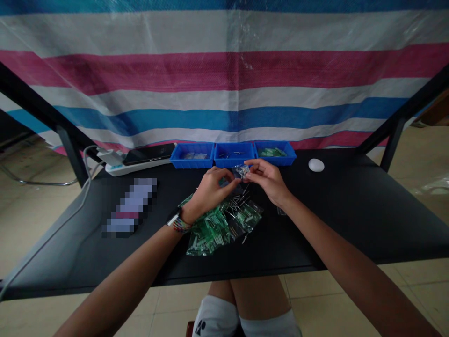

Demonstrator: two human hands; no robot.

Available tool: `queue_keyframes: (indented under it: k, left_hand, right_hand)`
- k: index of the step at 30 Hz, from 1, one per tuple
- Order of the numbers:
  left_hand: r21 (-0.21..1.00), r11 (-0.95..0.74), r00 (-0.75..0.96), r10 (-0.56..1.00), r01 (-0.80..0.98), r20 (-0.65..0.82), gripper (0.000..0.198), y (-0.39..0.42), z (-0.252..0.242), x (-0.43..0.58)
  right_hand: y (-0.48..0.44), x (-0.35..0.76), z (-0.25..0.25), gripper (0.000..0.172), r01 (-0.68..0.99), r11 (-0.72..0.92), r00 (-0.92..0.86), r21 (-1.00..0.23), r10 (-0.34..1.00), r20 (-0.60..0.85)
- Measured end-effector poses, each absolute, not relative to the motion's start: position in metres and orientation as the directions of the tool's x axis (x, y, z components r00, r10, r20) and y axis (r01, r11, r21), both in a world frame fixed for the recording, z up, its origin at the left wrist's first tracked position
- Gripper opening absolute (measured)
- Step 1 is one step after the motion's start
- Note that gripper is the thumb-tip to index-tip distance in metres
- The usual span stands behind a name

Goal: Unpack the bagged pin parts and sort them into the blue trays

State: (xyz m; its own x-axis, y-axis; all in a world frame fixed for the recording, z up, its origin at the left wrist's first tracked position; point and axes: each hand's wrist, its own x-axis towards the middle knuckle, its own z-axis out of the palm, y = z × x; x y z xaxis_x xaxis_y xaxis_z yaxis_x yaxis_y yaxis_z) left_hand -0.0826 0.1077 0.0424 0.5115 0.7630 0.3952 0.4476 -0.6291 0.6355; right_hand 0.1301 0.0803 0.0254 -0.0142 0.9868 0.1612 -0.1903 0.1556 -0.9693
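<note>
A small clear plastic bag (241,171) with small pale and metallic pieces inside is held up between my two hands, just in front of the blue bins. My left hand (213,187) pinches its left side between thumb and fingers. On the other side, the thumb and fingers of my right hand (267,180) are closed on it. Below my hands lies a pile of clear bags with green pieces (212,231). Thin metal pins (239,200) lie loose at the top of this pile, partly hidden by my left hand.
Three blue bins stand in a row: the left bin (192,164) holds pale pieces, the middle bin (233,160) thin metal pieces, the right bin (291,159) green ones. A white power strip (140,167), phone (149,154), cable (85,192) and white mouse-like object (316,164) are on the black table (351,210).
</note>
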Motion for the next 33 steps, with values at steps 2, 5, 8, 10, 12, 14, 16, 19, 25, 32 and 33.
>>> queue_keyframes:
  k: [2,5,8,10,12,14,16,19,25,32,33]
  left_hand:
    - [0.660,-0.621,0.508,0.766,0.423,0.395,0.022,0.1078,0.0412,-0.0822]
    - [0.722,-0.585,0.491,0.782,0.369,0.383,0.015,0.1076,0.0395,-0.0817]
    - [0.784,-0.542,0.496,0.792,0.303,0.356,0.015,0.1074,0.0393,-0.0816]
    - [0.817,-0.514,0.503,0.795,0.260,0.340,0.016,0.1077,0.0397,-0.0817]
    - [0.838,-0.496,0.506,0.796,0.228,0.333,0.017,0.1083,0.0400,-0.0816]
    - [0.850,-0.481,0.510,0.798,0.216,0.322,0.018,0.1088,0.0403,-0.0814]
    - [0.856,-0.470,0.517,0.799,0.217,0.308,0.019,0.1089,0.0405,-0.0811]
    - [0.865,-0.459,0.521,0.798,0.201,0.303,0.020,0.1087,0.0409,-0.0806]
    - [0.896,-0.415,0.504,0.814,0.156,0.290,0.018,0.1099,0.0391,-0.0801]
    - [0.903,-0.407,0.513,0.809,0.136,0.287,0.019,0.1101,0.0377,-0.0798]
    - [0.899,-0.412,0.509,0.811,0.148,0.288,0.020,0.1096,0.0387,-0.0799]
  right_hand:
    - [0.0784,0.1273,0.0243,0.041,-0.205,0.144,-0.042,-0.968,0.987,0.156]
    - [0.0763,0.1249,0.0218,0.045,-0.230,0.092,-0.070,-0.969,0.991,0.111]
    - [0.0754,0.1245,0.0215,0.043,-0.225,0.075,-0.086,-0.971,0.992,0.097]
    - [0.0754,0.1251,0.0223,0.039,-0.216,0.090,-0.085,-0.972,0.990,0.111]
    - [0.0755,0.1257,0.0231,0.037,-0.204,0.110,-0.065,-0.973,0.990,0.125]
    - [0.0755,0.1261,0.0232,0.036,-0.187,0.128,-0.039,-0.974,0.990,0.138]
    - [0.0754,0.1260,0.0229,0.037,-0.165,0.143,-0.025,-0.976,0.988,0.149]
    - [0.0748,0.1250,0.0231,0.037,-0.132,0.162,-0.013,-0.978,0.986,0.165]
    - [0.0724,0.1232,0.0261,0.037,-0.145,0.131,-0.072,-0.981,0.987,0.142]
    - [0.0708,0.1230,0.0233,0.039,-0.079,0.118,-0.091,-0.990,0.988,0.125]
    - [0.0699,0.1228,0.0238,0.038,-0.057,0.134,-0.086,-0.989,0.987,0.138]
